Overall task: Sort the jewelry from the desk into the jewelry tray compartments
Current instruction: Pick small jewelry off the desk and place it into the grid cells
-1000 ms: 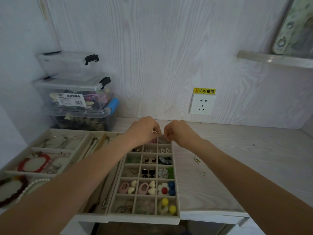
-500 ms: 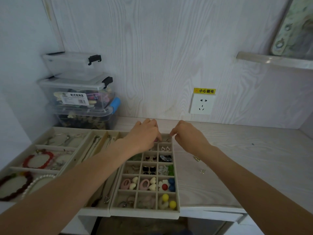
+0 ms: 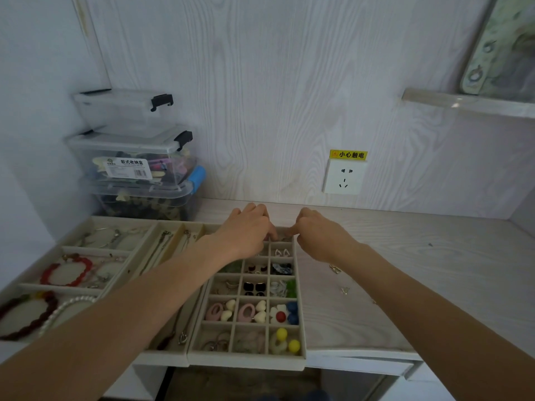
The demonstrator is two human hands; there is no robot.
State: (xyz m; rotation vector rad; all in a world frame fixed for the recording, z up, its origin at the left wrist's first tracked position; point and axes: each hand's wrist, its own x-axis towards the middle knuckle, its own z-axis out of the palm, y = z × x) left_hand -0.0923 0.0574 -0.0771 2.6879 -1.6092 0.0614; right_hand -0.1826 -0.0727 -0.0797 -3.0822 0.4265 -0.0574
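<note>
Grip unclear: two hands (image 3: 246, 230) (image 3: 320, 234) over tray (image 3: 246, 360) far row (fingertips hidden); two earrings (image 3: 335, 269) on desk (image 3: 434, 270).

One head-worn wide-angle view looks forward and down, close over the desk (image 3: 405, 270) toward the wall (image 3: 275, 96).

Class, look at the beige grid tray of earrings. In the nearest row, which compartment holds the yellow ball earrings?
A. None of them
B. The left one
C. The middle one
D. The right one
D: the yellow ball earrings lie in the right compartment of the nearest row of the beige grid tray, beside its right wall.
</note>
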